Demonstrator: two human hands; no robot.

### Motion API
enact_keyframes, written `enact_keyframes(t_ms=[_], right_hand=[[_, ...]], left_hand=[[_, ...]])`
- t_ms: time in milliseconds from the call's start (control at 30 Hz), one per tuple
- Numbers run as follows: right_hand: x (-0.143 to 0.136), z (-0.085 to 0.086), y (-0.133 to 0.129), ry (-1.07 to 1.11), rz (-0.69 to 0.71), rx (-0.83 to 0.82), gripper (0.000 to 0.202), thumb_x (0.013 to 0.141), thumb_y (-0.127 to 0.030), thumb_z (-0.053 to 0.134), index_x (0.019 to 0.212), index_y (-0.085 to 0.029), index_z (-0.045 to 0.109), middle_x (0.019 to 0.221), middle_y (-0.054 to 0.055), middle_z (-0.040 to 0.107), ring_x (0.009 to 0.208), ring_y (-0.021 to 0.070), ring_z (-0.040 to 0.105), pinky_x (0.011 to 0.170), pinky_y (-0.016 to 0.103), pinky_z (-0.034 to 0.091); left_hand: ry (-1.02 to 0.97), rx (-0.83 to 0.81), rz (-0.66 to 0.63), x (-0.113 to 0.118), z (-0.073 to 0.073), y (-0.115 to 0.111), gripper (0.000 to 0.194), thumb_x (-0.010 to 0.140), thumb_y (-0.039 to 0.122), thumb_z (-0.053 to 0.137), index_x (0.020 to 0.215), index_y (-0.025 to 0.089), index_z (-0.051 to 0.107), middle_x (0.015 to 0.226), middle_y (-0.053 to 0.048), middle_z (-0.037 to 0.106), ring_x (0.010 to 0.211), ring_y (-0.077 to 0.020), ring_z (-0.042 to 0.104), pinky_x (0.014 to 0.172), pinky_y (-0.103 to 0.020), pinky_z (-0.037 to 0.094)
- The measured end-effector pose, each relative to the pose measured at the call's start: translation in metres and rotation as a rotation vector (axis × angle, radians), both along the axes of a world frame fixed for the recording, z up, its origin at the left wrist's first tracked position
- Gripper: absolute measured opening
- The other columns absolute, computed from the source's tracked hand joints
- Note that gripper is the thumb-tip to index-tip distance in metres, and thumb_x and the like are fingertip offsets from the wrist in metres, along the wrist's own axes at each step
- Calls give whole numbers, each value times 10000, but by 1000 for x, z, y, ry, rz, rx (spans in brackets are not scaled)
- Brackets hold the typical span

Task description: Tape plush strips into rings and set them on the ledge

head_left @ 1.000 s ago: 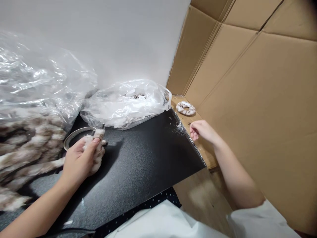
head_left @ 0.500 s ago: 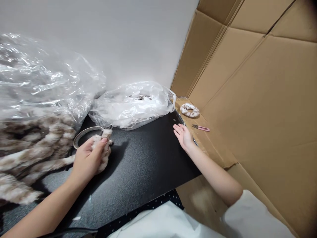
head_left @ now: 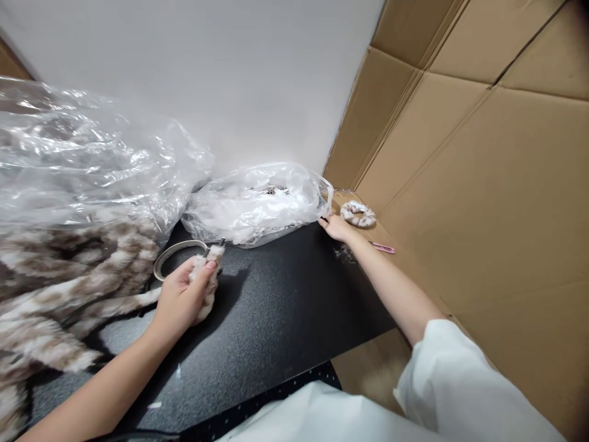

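My left hand (head_left: 184, 293) is closed around a piece of fluffy cream-and-brown fabric (head_left: 208, 293), which is bunched up above the table. Small dark ends stick out at its top. Just behind that hand is a pale ring (head_left: 171, 250) that looks like a roll of tape. My right hand (head_left: 338, 228) reaches to the table's far right edge, by the right end of a white plastic bag (head_left: 257, 212). Its fingers are pinched together, with something small and dark at the tips that I cannot make out.
A clear plastic bag (head_left: 101, 153) and long fluffy strips (head_left: 78, 276) fill the left of the black table (head_left: 276, 307). On cardboard at the right lie a fluffy ring (head_left: 358, 213) and pink thread snips (head_left: 383, 247). A cardboard wall (head_left: 483, 184) rises on the right.
My right hand has moved away from me to the white bag's right end, and its spread fingers have closed. My left hand keeps its hold on the fluffy fabric. The view has shifted slightly.
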State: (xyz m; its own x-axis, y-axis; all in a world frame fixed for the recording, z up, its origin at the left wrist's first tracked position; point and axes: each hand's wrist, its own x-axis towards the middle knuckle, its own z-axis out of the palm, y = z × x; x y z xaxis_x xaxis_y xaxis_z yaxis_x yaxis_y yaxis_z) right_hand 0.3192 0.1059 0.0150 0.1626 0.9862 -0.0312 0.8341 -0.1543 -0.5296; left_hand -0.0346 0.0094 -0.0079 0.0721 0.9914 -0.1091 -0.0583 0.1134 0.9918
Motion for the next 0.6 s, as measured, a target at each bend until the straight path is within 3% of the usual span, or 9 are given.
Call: enact_keyframes(t_ms=[133, 233, 300, 367, 467, 600], right_hand=[[4, -5, -13, -161, 105, -21, 282, 950, -316, 551, 1197, -190, 600, 1285, 109, 587, 1118, 238, 597, 976, 473, 481], [17, -2, -51, -226, 207, -39, 266, 961, -256, 485, 1142, -182, 665, 1332, 139, 603, 1267, 291, 532, 1165, 559, 218], [30, 6, -76, -250, 265, -59, 314, 965, -263, 439, 1146, -172, 679, 1303, 131, 635, 1273, 295, 537, 1187, 571, 138], [41, 16, -90, -265, 288, -61, 378, 979, -273, 361, 1179, -189, 671, 1283, 105, 653, 1252, 286, 559, 1183, 575, 155], [42, 24, -86, -278, 282, -23, 449, 982, -259, 276, 1275, -201, 610, 1347, 89, 608, 1276, 279, 537, 1146, 548, 274], [20, 14, -65, -277, 360, -26, 436, 952, -228, 338, 1320, -191, 568, 1423, 80, 540, 1362, 251, 447, 1144, 477, 315]], left_hand=[[43, 2, 39, -3, -4, 2, 374, 773, 512, 652, 712, 199, 457, 478, 90, 418, 308, -48, 345, 264, -124, 261], [60, 2, 46, -1, -3, 2, 377, 762, 522, 651, 719, 198, 462, 469, 91, 422, 309, -49, 349, 266, -124, 276], [53, -14, 40, 1, -1, 2, 377, 753, 520, 656, 718, 202, 456, 465, 94, 417, 305, -50, 345, 259, -126, 275], [53, -20, 41, 3, 2, 1, 370, 744, 507, 665, 715, 202, 458, 467, 94, 416, 301, -50, 347, 255, -127, 275], [69, -15, 55, 5, 5, 0, 370, 734, 494, 674, 694, 200, 453, 467, 91, 410, 297, -46, 347, 252, -122, 267], [67, 13, 71, 4, 5, -2, 373, 737, 496, 672, 690, 200, 450, 467, 93, 402, 295, -43, 337, 248, -123, 270]])
